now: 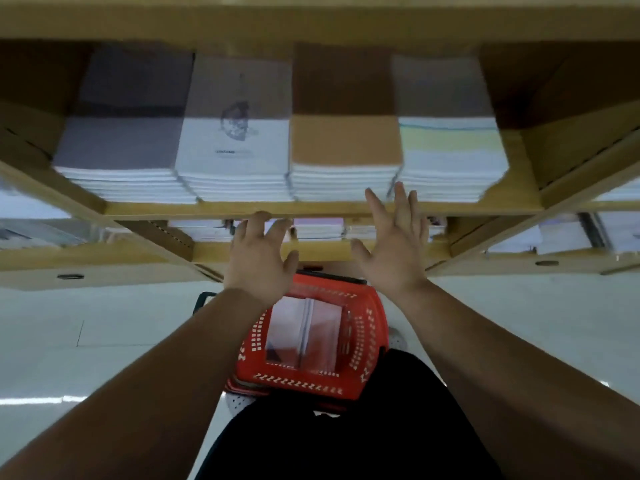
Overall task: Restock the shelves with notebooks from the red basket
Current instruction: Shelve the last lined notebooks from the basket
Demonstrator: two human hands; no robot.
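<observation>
Four notebook stacks lie side by side on the wooden shelf [242, 208]: grey [121, 140], white with a drawing [235, 143], brown [344, 140] and pale striped [450, 143]. My left hand [258, 258] hangs in front of the shelf's front edge, fingers relaxed and spread, holding nothing. My right hand [391, 244] is raised with straight spread fingers, its tips just before the fronts of the brown and striped stacks. The red basket [363, 327] stands on the floor below my hands, with notebooks [304, 334] lying flat inside.
A lower shelf [318, 249] carries more notebook stacks. Neighbouring shelf bays [588, 237] extend left and right. The floor [104, 341] is pale and glossy. My dark trousers [346, 438] fill the bottom middle, close behind the basket.
</observation>
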